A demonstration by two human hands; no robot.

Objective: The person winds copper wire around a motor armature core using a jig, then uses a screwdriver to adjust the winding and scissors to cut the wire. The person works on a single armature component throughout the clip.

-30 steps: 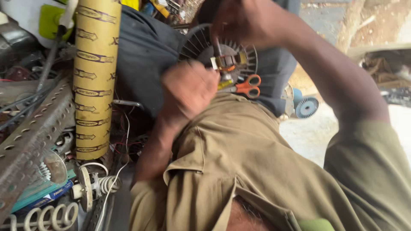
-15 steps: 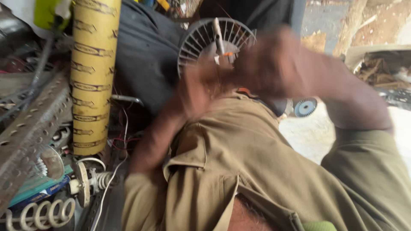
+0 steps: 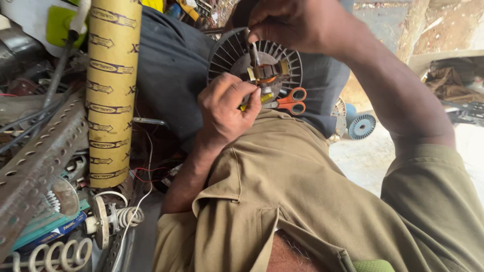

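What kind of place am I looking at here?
Most likely a small repair workshop for electric motors or fans. The hands work on a finned motor part held over the lap, orange-handled scissors lie beside it, and wire coils, a perforated metal bar and a yellow cardboard tube crowd the left.

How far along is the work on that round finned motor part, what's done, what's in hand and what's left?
Done: the finned motor part is out on the lap with its copper-wound centre piece exposed. In hand: the left hand holds a small yellow-handled tool at the centre; the right hand steadies the top rim. Left: cannot tell; orange-handled scissors lie beside it.
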